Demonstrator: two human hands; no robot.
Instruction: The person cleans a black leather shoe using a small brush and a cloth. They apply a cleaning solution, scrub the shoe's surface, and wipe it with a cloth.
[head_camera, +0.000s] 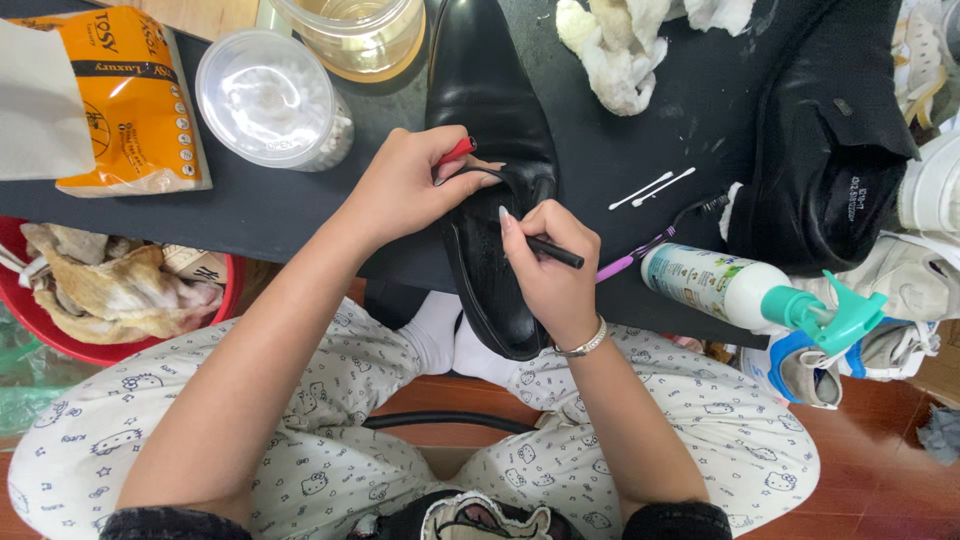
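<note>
Hiding shoe (490, 90) opening: both hands (555, 265)

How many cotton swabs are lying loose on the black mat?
2: both cotton swabs lie side by side right of the black shoe, near the purple brush. More may be hidden in the lidded tub.

**A count of what lies on the surface**

One glossy black dress shoe (490, 150) lies in the middle, and a second black shoe (825, 140) lies sole-up at the right. There are two cotton swabs (652, 187), one spray bottle (745, 290), one purple toothbrush (635, 255), two clear lidded tubs (270, 98), one orange packet (135, 100) and one red basin (60, 345). Two hands are at work.
</note>
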